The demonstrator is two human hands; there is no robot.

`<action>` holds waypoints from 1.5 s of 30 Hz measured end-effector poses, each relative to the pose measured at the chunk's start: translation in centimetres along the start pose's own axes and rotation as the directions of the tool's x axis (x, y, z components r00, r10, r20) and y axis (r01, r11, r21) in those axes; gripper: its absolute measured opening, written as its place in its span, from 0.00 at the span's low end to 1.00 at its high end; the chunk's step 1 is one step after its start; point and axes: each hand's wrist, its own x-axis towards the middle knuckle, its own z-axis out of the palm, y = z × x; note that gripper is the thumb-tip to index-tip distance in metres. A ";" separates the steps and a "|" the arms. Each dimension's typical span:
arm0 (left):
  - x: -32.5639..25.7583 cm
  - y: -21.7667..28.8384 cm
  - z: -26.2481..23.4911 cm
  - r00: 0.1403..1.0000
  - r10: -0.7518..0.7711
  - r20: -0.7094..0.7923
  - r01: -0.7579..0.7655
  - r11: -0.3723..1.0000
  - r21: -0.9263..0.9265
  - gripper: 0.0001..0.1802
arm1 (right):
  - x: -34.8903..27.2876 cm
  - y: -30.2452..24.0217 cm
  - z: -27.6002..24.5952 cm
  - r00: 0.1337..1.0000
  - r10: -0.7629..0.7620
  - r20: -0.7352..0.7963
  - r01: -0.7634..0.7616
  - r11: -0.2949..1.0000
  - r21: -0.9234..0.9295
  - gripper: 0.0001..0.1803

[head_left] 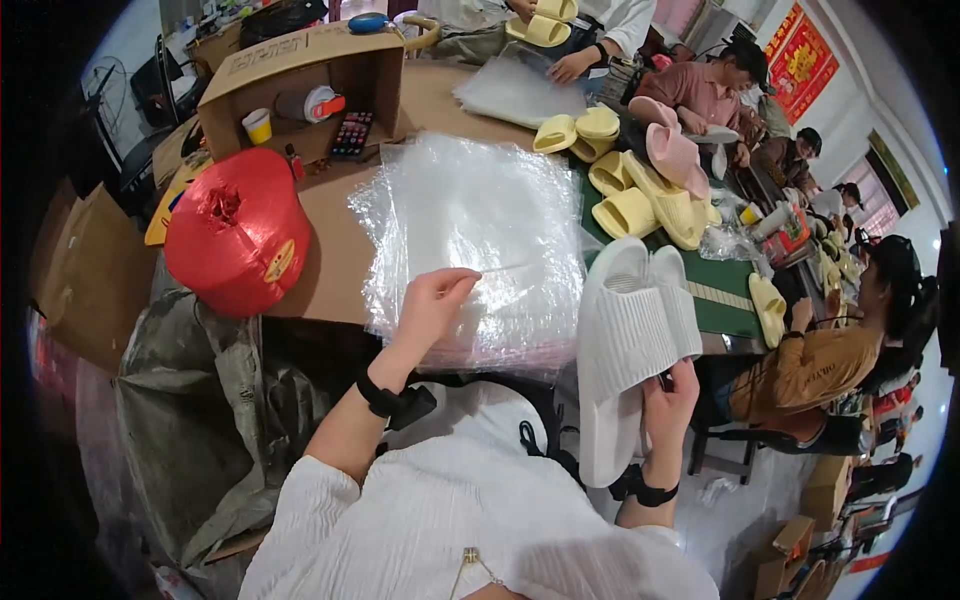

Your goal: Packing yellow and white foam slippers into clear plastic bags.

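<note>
My right hand [668, 398] grips a pair of white ribbed slippers [625, 340] by their lower edge, holding them upright beside the table's edge. My left hand [432, 302] rests with fingers pinching the top sheet of a stack of clear plastic bags [480, 210] lying on the brown table [330, 250]. Both wrists carry black bands. My white sleeves fill the lower part of the view.
A large red spool of twine [238, 232] stands left of the bags. An open cardboard box [300, 90] with small items sits behind. Yellow slippers [640, 200] and pink slippers [672, 150] lie on the green mat at right. Other people work at the far and right sides.
</note>
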 end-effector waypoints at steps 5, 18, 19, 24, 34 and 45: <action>0.4 -0.7 0.1 0.987 0.134 -0.084 -0.142 0.985 -0.102 0.10 | 0.0 -0.2 -0.8 0.991 -0.070 -0.114 0.076 0.996 0.047 0.15; 0.5 0.9 0.6 0.958 -0.045 0.284 0.146 0.927 -0.346 0.19 | 0.5 0.2 4.7 0.925 -0.096 0.368 0.149 0.982 -0.118 0.11; 0.6 1.1 0.3 0.942 -0.052 0.333 0.170 0.926 -0.337 0.20 | 0.6 0.8 4.9 0.930 -0.146 0.338 0.239 0.937 -0.253 0.11; -0.4 2.0 0.6 0.932 0.180 0.315 -0.172 0.984 -0.053 0.19 | -0.3 0.2 5.6 0.907 -0.168 0.387 0.294 0.909 -0.295 0.13; -4.0 3.7 3.3 0.663 0.566 0.490 -0.731 0.631 0.260 0.21 | 1.0 -0.1 9.1 0.874 -0.288 0.392 0.368 0.918 -0.146 0.11; -4.3 6.6 0.1 0.568 0.556 0.607 -0.708 0.706 0.016 0.20 | 9.2 -0.8 20.5 0.940 -0.257 0.222 0.288 0.951 -0.117 0.09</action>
